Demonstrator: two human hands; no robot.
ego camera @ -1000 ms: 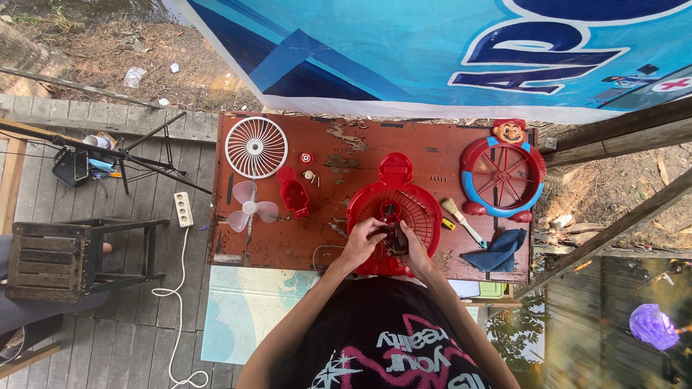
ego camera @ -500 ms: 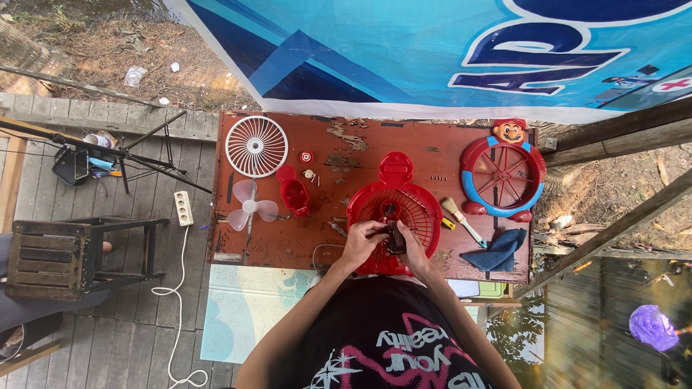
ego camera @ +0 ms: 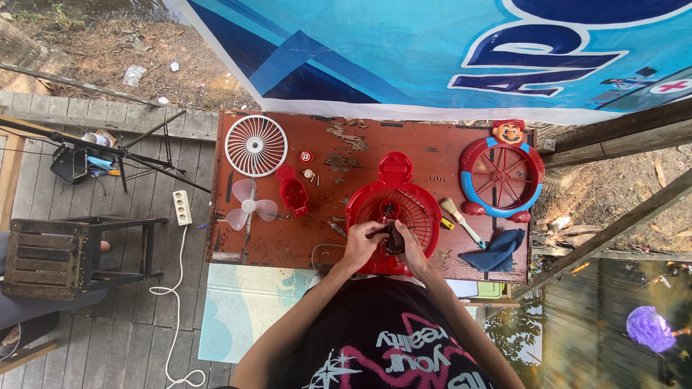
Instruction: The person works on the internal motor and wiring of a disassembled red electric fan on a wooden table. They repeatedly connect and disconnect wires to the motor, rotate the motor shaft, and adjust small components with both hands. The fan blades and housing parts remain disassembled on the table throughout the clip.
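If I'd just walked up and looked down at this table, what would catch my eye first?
Most likely the red fan housing at the near middle of the rust-red table, where the left hand and right hand meet over a small dark part. Next, the white grille at the far left corner and the red-and-blue grille with a cartoon figure on the right. A huge blue banner hangs behind.

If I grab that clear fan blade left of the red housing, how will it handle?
The fan blade looks like thin translucent plastic, so probably light and somewhat flexible at its lobes. Lying flat on the red table, it should slide rather than roll. Its thin edges may crack if squeezed.
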